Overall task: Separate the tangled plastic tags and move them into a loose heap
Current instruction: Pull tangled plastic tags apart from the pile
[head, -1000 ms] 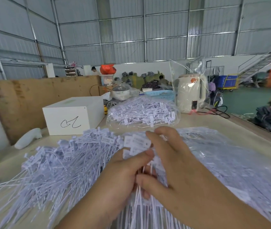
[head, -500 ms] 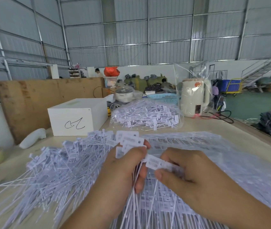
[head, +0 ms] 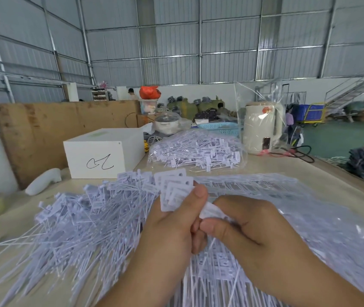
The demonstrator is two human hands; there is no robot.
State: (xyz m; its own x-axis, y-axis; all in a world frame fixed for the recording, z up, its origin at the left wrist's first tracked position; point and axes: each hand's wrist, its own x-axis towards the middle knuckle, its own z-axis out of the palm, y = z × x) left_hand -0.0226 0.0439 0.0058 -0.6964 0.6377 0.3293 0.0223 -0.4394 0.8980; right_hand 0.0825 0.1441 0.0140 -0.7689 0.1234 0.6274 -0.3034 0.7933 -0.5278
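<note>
We hold a small bunch of plastic tags (head: 174,187) mid-frame, just below centre: left hand (head: 170,231) grips the fanned flat heads, thumb clamped over them. Right hand (head: 252,231) pinches one tag head (head: 210,212) between thumb and forefinger, pulling it off the bunch.

Handling, our read: tags are light, thin, springy. Tails are long, narrow and flexible, so they snag each other. Heads are flat and stiffer, the best place to grip; pull along the tail, not across. Probably slick, so pinch firmly.

Looks: pale lilac-white, rectangular heads with a small hole and faint print, hair-thin tails.

Loose heap (head: 83,222) fills lower left of frame, tails fanning outward. Packed tags in clear film (head: 309,218) lie lower right. Another bag of tags (head: 196,151) sits at centre, beside the white box (head: 103,151).
</note>
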